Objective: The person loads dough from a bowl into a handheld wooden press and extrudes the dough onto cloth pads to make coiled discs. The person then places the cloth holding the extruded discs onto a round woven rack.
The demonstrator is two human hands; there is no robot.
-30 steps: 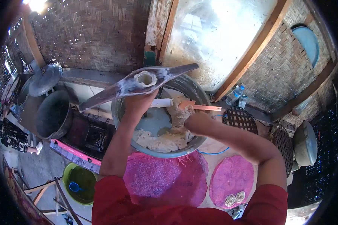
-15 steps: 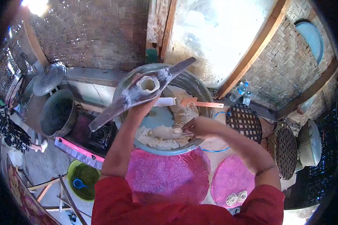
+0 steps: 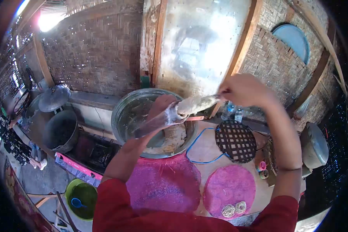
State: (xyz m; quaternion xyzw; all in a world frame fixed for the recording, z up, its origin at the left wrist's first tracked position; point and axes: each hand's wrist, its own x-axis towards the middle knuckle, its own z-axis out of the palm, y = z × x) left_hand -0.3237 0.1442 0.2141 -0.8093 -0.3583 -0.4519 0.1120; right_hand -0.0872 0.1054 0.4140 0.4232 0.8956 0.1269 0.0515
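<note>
My left hand (image 3: 164, 104) grips a dark wooden bar (image 3: 152, 124) with a round opening, held tilted above the big metal basin (image 3: 121, 133). My right hand (image 3: 245, 91) is raised to the right of it, fingers closed on the far end of a lump of pale dough (image 3: 199, 103). The dough's other end is at the bar's opening. More dough (image 3: 174, 137) lies in the basin. An orange-handled tool (image 3: 195, 118) rests over the basin's right side.
Two pink round mats (image 3: 162, 185) (image 3: 230, 189) lie in front, the smaller with two coiled nests (image 3: 228, 210). Right are a dark woven tray (image 3: 236, 141) and bottles (image 3: 229, 110). A stove (image 3: 98, 150) and pot (image 3: 61, 131) stand left; another person (image 3: 13, 135) is beyond.
My right hand has lifted dough from the basin up to the bar. My left hand has turned and tilted the bar. The view has shifted.
</note>
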